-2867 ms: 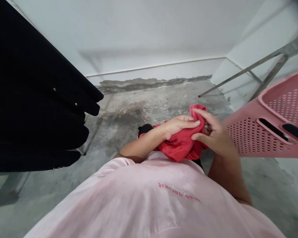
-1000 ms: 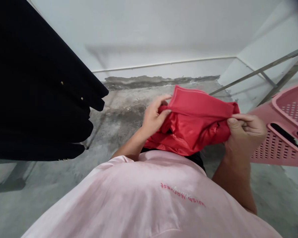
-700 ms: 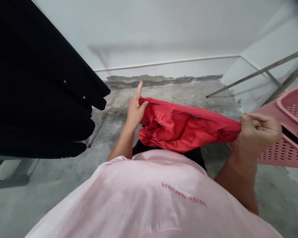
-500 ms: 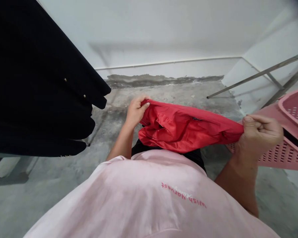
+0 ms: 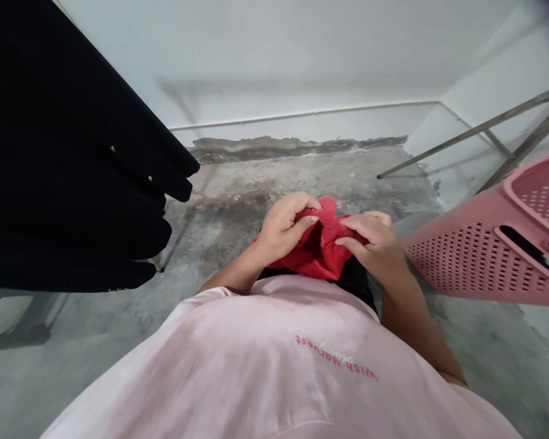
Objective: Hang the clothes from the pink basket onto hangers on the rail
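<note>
Fingers (image 5: 302, 210) of both hands curl and pinch a red satiny garment (image 5: 320, 250), bunched before the waist between the left hand (image 5: 281, 231) and right hand (image 5: 373, 241). It looks light, soft and slippery, best held by a fold. A pink perforated laundry basket (image 5: 462, 256) sits to the right.

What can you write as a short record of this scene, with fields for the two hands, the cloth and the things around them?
Left hand: left hand grips the red satin cloth
Right hand: right hand pinches the same cloth
Cloth: bunched between both hands, above the pale pink T-shirt
Right side: pink perforated plastic basket
Left side: long black garment, hanging
Floor: stained grey concrete floor
</note>
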Demonstrator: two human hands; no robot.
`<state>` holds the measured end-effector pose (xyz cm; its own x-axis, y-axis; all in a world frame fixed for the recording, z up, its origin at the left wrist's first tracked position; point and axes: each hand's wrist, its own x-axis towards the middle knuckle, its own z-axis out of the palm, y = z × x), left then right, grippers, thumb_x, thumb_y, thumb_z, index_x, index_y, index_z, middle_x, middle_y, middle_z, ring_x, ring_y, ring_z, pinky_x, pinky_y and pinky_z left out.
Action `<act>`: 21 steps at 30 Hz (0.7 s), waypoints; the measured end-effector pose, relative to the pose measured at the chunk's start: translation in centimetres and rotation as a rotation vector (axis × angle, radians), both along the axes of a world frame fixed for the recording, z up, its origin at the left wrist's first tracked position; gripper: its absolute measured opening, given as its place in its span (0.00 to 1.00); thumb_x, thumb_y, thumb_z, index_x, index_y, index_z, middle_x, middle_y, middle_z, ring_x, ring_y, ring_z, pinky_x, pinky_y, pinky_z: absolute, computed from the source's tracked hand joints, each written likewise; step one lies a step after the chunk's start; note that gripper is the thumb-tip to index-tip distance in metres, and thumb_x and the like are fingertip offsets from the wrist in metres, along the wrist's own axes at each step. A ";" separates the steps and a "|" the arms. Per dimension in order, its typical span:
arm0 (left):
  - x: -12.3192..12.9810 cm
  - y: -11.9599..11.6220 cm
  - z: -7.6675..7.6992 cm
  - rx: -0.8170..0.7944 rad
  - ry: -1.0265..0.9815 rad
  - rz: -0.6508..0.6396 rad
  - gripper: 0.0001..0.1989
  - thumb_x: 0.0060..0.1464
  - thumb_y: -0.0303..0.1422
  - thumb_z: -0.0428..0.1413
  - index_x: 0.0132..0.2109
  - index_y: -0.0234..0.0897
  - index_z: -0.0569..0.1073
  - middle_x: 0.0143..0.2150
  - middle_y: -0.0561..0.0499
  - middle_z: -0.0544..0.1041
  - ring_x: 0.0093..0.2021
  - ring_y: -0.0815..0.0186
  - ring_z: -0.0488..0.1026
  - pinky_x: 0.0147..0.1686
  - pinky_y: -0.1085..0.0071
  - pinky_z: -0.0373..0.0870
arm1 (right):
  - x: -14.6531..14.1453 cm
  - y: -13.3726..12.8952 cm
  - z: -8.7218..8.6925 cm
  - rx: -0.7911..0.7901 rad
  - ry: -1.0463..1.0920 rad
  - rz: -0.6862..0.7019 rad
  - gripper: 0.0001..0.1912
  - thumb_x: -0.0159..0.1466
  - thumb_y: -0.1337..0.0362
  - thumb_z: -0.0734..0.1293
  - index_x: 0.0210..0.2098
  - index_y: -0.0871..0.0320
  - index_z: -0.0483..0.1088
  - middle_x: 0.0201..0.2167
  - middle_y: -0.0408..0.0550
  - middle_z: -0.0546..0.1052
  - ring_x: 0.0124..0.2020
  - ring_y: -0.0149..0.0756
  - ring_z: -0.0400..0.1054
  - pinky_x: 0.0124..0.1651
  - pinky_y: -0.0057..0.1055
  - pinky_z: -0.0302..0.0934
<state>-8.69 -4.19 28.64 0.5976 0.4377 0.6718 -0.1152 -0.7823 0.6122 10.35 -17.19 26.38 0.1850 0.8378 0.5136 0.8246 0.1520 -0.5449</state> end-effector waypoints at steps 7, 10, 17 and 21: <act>-2.6 2.4 0.1 0.133 -0.262 0.363 0.07 0.65 0.38 0.56 0.41 0.41 0.74 0.35 0.52 0.77 0.36 0.67 0.74 0.38 0.66 0.70 | 1.7 0.9 -1.7 -0.184 -0.008 0.021 0.21 0.60 0.47 0.70 0.22 0.56 0.69 0.21 0.42 0.70 0.28 0.32 0.62 0.39 0.33 0.55; -3.5 3.2 0.4 0.211 -0.366 0.510 0.05 0.65 0.38 0.55 0.41 0.44 0.74 0.33 0.53 0.75 0.35 0.66 0.71 0.35 0.63 0.68 | 2.6 1.3 -2.3 -0.234 -0.021 0.049 0.22 0.62 0.46 0.67 0.22 0.57 0.69 0.21 0.42 0.69 0.26 0.30 0.60 0.36 0.30 0.51; -3.8 3.5 0.4 0.201 -0.395 0.580 0.06 0.64 0.38 0.57 0.41 0.42 0.74 0.35 0.54 0.76 0.37 0.67 0.72 0.39 0.64 0.70 | 4.7 1.9 -3.7 0.015 0.157 -0.112 0.14 0.60 0.54 0.68 0.25 0.57 0.73 0.26 0.46 0.72 0.33 0.34 0.65 0.40 0.32 0.58; -2.1 2.1 -0.3 -0.016 -0.156 0.381 0.09 0.64 0.40 0.56 0.44 0.40 0.74 0.40 0.51 0.78 0.42 0.66 0.76 0.44 0.66 0.72 | 3.5 1.3 -2.5 0.308 0.635 -0.302 0.19 0.65 0.49 0.60 0.38 0.57 0.75 0.34 0.51 0.76 0.36 0.37 0.70 0.41 0.38 0.66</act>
